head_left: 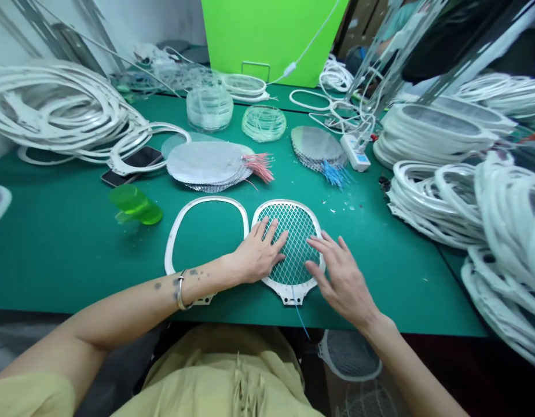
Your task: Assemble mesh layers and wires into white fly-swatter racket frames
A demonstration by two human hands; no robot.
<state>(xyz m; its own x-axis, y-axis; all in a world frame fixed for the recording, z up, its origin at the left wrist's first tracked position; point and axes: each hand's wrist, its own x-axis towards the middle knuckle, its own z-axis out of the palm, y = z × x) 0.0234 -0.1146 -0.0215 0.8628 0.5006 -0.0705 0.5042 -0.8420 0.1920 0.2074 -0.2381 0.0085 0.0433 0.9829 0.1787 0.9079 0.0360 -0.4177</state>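
My left hand [259, 253] lies with fingers spread on the left side of a metal mesh sheet [293, 226]. That mesh sits in a white racket-shaped plastic frame [292, 202], whose short neck points toward me. At the frame's right rim rests my right hand [339, 272], its fingers apart and the fingertips over the mesh edge. From the neck a thin blue wire [300, 320] hangs past the table edge. Left of it, a second white frame [174, 231] lies flat without mesh, partly covered by my left forearm.
Mesh ovals with red wires [206, 165] and a darker mesh stack with blue wires [317, 145] lie farther back. A green bottle [139, 205] is at left. White frame piles [436, 202] flank the green table [402, 278]. A power strip [355, 153] stands behind.
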